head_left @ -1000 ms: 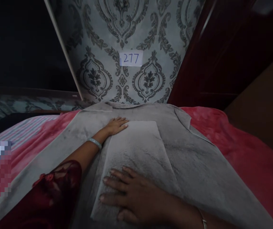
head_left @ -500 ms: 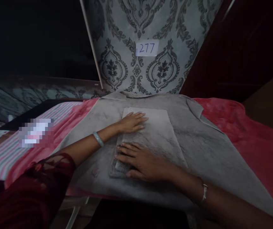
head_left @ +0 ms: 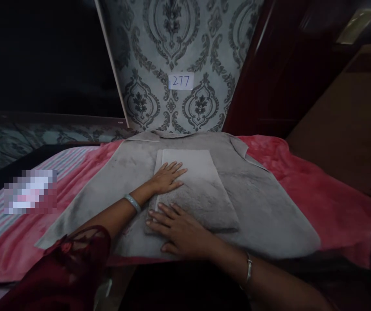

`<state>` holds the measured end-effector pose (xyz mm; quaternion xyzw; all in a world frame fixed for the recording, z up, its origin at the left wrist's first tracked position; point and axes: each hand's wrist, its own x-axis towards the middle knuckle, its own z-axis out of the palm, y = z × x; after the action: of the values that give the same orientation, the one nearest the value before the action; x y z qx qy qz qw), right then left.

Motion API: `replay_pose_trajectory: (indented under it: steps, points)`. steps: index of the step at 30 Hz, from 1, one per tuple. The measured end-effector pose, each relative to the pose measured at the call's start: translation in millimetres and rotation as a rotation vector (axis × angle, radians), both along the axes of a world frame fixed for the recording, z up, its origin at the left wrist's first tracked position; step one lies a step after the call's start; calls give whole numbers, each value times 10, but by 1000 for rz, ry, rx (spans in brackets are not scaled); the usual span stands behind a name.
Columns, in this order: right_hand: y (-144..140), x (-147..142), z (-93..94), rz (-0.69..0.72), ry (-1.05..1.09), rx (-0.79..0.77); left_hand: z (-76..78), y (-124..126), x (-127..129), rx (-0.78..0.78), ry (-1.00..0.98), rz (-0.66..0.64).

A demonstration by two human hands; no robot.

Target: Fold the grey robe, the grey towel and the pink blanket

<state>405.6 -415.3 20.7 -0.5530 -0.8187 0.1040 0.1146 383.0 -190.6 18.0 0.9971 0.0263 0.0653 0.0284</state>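
Note:
A folded grey plush cloth lies flat on a larger spread grey cloth. My left hand rests palm down on the left side of the folded cloth, fingers spread, with a pale bangle at the wrist. At the near left corner is my right hand, fingers apart and lying across the folded cloth's edge. Its wrist bears a silver bangle. Neither hand grips anything; the cloth under the palms is hidden.
A pink blanket lies beneath the grey cloths. At left lie a striped cloth and a blurred patch. Behind are a dark screen, patterned wall with a paper label reading 277, and a dark red panel.
The camera view has shifted to the right. My right hand has slid toward the folded cloth's near edge, baring more of it. My left hand has come slightly nearer too.

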Motion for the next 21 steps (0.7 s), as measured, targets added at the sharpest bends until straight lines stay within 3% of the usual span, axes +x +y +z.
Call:
replay_pose_trajectory:
  steps: [4, 7, 11, 14, 17, 21]
  points:
    - [-199, -139, -23, -43, 44, 29, 75, -54, -19, 43, 4, 7]
    - [-391, -82, 37, -44, 106, 78, 213, -171, -59, 26, 16, 24]
    - [-582, 307, 112, -311, 157, 298, 337, -512, -257, -51, -9, 52]
    - [-614, 648, 58, -468, 70, 301, 210, -909, -536, -4, -91, 44]
    - [-604, 822, -64, -457, -60, 157, -82, -1304, -812, 113, -156, -15]
    - [-627, 803, -145, -435, -80, 79, -339, -1590, -974, 240, -281, 82]
